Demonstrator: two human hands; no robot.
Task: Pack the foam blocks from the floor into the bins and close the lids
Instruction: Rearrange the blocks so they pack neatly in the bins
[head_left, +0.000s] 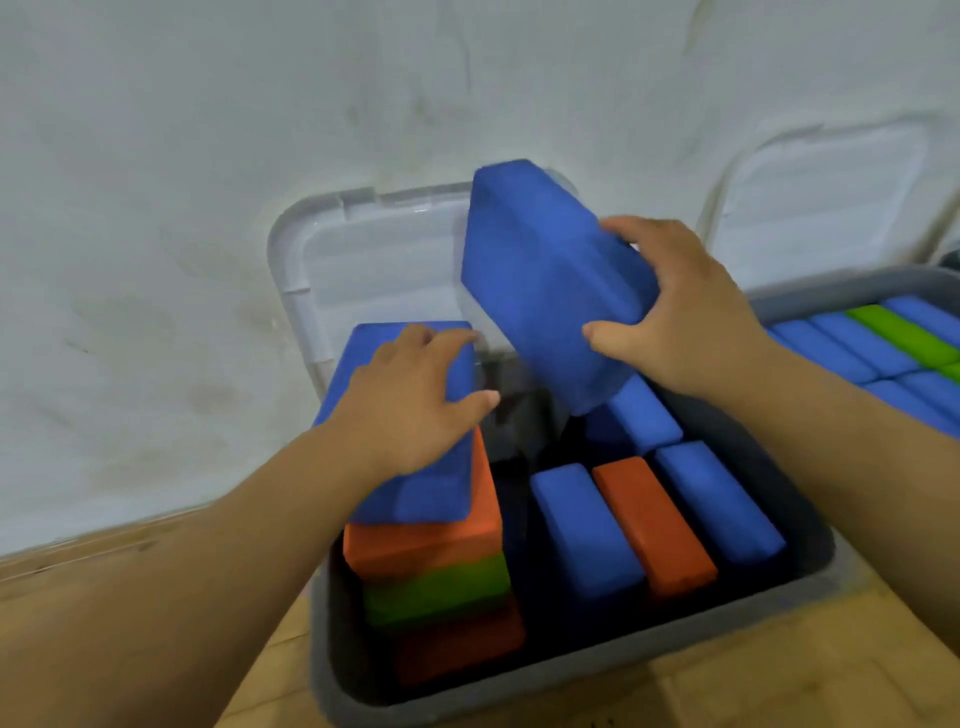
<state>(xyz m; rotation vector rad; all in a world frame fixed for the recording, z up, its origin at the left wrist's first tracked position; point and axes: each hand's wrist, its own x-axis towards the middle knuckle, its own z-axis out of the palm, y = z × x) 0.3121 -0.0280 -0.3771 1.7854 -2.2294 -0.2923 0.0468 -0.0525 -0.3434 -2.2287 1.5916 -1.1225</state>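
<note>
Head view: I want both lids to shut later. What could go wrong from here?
The tilted blue block, gripped at one edge by the right hand, may wedge askew on the blocks below. The stack under the left hand looks tall against the bin rim, so the lid might not close.

- We look at a plain indoor room, likely a home corner.
- A scuffed white wall (182, 182) fills the upper frame.
- Wooden floor (78, 587) at lower left carries grey storage bins (571, 670) of foam blocks (654, 525).
</note>
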